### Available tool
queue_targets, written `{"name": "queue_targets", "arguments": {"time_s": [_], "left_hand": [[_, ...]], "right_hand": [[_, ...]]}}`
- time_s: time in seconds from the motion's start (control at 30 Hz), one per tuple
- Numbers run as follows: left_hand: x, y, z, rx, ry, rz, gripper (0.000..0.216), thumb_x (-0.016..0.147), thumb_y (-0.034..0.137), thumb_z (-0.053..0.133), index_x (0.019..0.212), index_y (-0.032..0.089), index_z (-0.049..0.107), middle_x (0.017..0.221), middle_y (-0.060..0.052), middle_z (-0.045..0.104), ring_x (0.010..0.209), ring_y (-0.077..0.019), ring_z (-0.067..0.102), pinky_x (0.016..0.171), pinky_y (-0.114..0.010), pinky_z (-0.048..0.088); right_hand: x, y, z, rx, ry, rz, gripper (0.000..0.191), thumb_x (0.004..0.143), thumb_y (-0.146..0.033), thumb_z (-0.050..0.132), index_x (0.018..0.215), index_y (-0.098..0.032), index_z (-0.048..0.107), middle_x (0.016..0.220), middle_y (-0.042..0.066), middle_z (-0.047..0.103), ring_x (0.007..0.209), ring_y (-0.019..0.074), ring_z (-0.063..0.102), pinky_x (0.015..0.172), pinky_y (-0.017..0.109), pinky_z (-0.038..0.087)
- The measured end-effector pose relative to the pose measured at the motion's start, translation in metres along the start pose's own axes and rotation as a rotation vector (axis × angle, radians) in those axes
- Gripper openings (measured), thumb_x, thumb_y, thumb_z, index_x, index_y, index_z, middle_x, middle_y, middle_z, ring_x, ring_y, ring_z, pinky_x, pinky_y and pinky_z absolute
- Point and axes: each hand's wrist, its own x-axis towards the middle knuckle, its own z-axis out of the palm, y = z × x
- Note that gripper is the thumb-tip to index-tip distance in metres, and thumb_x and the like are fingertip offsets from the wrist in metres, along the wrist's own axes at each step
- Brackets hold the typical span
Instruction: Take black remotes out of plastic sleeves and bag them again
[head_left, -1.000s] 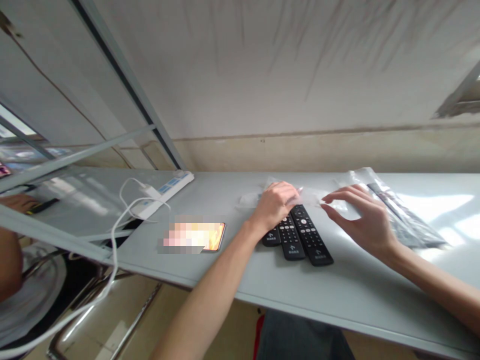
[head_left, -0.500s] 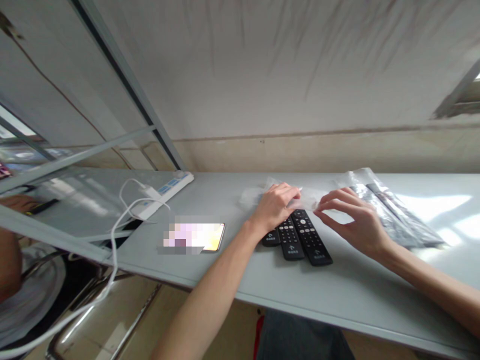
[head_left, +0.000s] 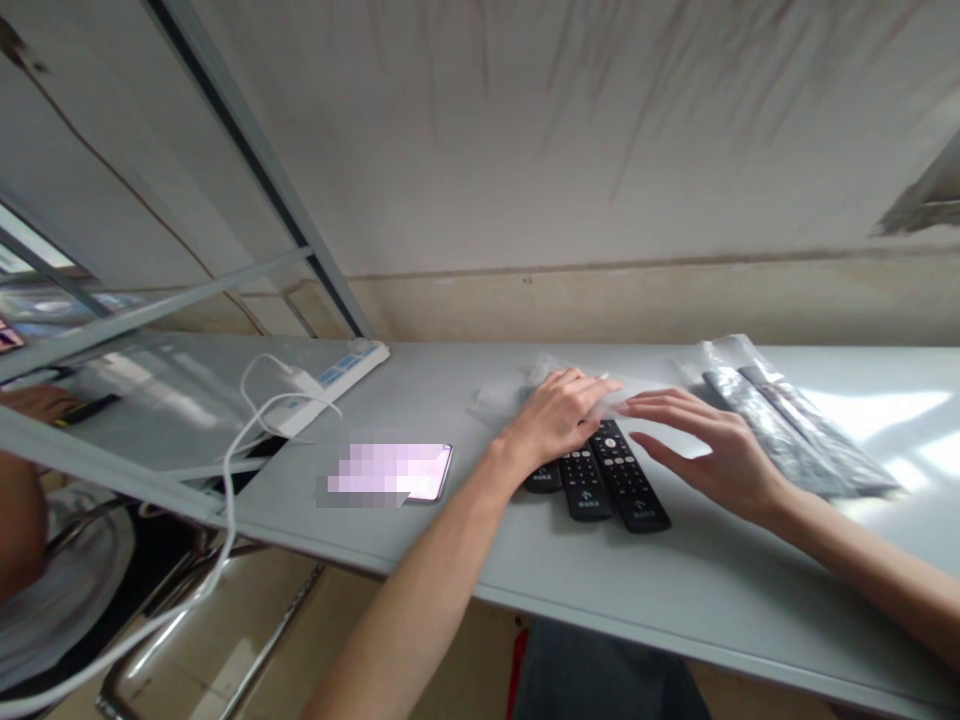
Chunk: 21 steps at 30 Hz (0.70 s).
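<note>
Our left hand (head_left: 559, 418) lies open, fingers flat on a clear, seemingly empty bag (head_left: 502, 395) and over the top ends of three black remotes (head_left: 611, 480). At its 3 o'clock our right hand (head_left: 709, 450) is spread wide, fingertips on the same film. Further toward 3 o'clock, sealed bags (head_left: 795, 430) hold dark remotes. Half a second ago the right fingers were curled.

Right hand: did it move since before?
Yes. The right hand slid left across the table, toward the black remotes, which stayed put. Its fingertips now almost meet the left hand.
</note>
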Motion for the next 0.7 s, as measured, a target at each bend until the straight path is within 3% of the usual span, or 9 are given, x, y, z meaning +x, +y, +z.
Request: {"name": "queue_targets", "arguments": {"time_s": [0.1, 0.23, 0.37, 0.53, 0.7], "left_hand": [[0.001, 0.003, -0.004, 0.055, -0.041, 0.053, 0.029, 0.11, 0.03, 0.052, 0.133, 0.017, 0.065, 0.134, -0.011, 0.074, 0.121, -0.0264, 0.068, 0.109, -0.044, 0.051], [0.001, 0.008, -0.007, 0.131, -0.059, 0.089, 0.019, 0.103, 0.024, 0.063, 0.119, 0.016, 0.067, 0.122, -0.01, 0.076, 0.113, -0.0269, 0.067, 0.104, -0.042, 0.052], [0.001, 0.014, -0.006, 0.138, -0.028, 0.091, 0.022, 0.1, 0.024, 0.065, 0.121, 0.017, 0.065, 0.129, -0.01, 0.073, 0.12, -0.0268, 0.064, 0.107, -0.041, 0.05], [0.002, 0.013, -0.004, 0.154, -0.044, 0.097, 0.013, 0.102, 0.023, 0.06, 0.113, 0.018, 0.065, 0.124, -0.01, 0.074, 0.119, -0.0264, 0.065, 0.105, -0.041, 0.051], [0.003, 0.009, -0.005, 0.122, -0.02, 0.078, 0.019, 0.103, 0.018, 0.056, 0.121, 0.016, 0.064, 0.124, -0.01, 0.073, 0.117, -0.025, 0.066, 0.108, -0.041, 0.051]], "right_hand": [[0.002, -0.001, 0.001, 0.033, -0.075, -0.061, 0.033, 0.097, -0.013, 0.072, 0.128, -0.023, 0.077, 0.117, 0.008, 0.083, 0.109, 0.0242, 0.08, 0.093, 0.04, 0.068], [-0.002, 0.001, 0.001, 0.028, -0.161, -0.077, 0.038, 0.099, -0.014, 0.069, 0.136, -0.021, 0.076, 0.128, 0.011, 0.08, 0.12, 0.0262, 0.077, 0.101, 0.043, 0.067], [-0.006, 0.001, 0.001, 0.005, -0.22, -0.081, 0.042, 0.104, -0.017, 0.063, 0.145, -0.017, 0.069, 0.136, 0.015, 0.076, 0.126, 0.0273, 0.075, 0.104, 0.044, 0.065], [-0.005, -0.002, 0.001, -0.166, -0.261, -0.174, 0.037, 0.106, -0.022, 0.059, 0.141, -0.016, 0.07, 0.129, 0.017, 0.079, 0.118, 0.0316, 0.077, 0.097, 0.05, 0.067], [-0.003, -0.005, 0.001, -0.29, -0.266, -0.222, 0.042, 0.107, -0.025, 0.058, 0.148, -0.014, 0.061, 0.134, 0.019, 0.076, 0.125, 0.0338, 0.073, 0.099, 0.052, 0.065]]}}
